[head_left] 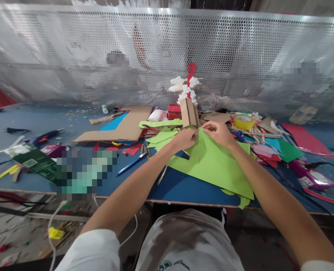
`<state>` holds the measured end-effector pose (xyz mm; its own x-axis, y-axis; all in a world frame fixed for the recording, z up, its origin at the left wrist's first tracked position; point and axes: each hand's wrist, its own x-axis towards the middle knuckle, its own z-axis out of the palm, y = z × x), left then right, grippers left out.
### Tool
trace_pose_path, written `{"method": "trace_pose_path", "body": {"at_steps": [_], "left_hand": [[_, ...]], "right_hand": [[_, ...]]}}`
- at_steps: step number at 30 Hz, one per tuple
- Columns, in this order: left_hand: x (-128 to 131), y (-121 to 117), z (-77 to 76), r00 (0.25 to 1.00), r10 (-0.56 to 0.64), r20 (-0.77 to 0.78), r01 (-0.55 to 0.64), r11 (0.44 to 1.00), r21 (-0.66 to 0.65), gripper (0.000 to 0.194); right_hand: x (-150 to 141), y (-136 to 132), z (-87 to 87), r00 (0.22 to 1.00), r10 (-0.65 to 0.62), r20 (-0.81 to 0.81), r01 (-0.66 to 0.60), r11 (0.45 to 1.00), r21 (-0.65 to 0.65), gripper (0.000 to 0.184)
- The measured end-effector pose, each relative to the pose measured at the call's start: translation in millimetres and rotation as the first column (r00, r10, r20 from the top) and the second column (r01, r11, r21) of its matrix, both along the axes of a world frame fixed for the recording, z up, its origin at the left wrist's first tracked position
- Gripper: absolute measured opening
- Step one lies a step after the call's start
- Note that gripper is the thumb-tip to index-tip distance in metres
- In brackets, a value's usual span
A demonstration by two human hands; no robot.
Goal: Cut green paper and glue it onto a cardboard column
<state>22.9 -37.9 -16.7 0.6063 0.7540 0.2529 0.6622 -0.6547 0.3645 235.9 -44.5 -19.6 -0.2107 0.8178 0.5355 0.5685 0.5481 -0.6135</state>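
From the head view, the left hand (187,138) and right hand (220,132) come together at the top edge of a lime sheet (222,165) on the blue table (181,185). The right hand pinches that edge between thumb and fingers, narrow. The left hand is curled just beside it, its fingertips turned from view, so I cannot tell whether they grip the sheet. The sheet spreads from the fingertips toward the body, partly under the right forearm.

Just beyond the hands a cardboard post (188,113) stands upright, with white flowers (187,90) and a red hook (192,68) above it. A red box (174,112) is beyond the left hand; left of that hand are a lime strip (163,123) and cardboard (124,126). A blue pen (131,164) lies left of the left forearm, with a glue gun (43,137) well apart, farther left. Right of the right hand sits yellow tape (243,122), and farther right a pink sheet (308,140). A mesh panel (155,56) rises beyond everything.
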Motion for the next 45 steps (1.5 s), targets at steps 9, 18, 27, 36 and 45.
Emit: {"method": "trace_pose_path", "body": {"at_steps": [9,18,27,36,45], "left_hand": [[3,-10,2.9,0.996,0.050,-0.071,-0.048,0.998,0.036,0.032],[0,9,-6.3,0.995,-0.047,0.085,0.055,0.993,-0.102,0.036],[-20,22,-4.0,0.968,-0.218,0.120,0.249,0.883,-0.398,0.050],[-22,18,1.7,0.959,-0.257,0.123,0.285,0.871,-0.399,0.038],[-23,23,-2.4,0.956,-0.264,0.131,0.294,0.879,-0.375,0.027]], "right_hand": [[1,-1,-0.6,1.000,-0.013,0.019,0.013,1.000,0.010,0.015],[1,-1,0.4,0.999,-0.035,0.020,0.035,0.999,0.015,0.016],[4,3,0.9,0.999,-0.044,-0.016,0.044,0.999,0.031,0.015],[4,4,0.4,0.999,-0.034,-0.034,0.036,0.998,0.046,0.012],[3,-1,4.3,0.999,-0.036,-0.013,0.036,0.997,0.063,0.014]]}}
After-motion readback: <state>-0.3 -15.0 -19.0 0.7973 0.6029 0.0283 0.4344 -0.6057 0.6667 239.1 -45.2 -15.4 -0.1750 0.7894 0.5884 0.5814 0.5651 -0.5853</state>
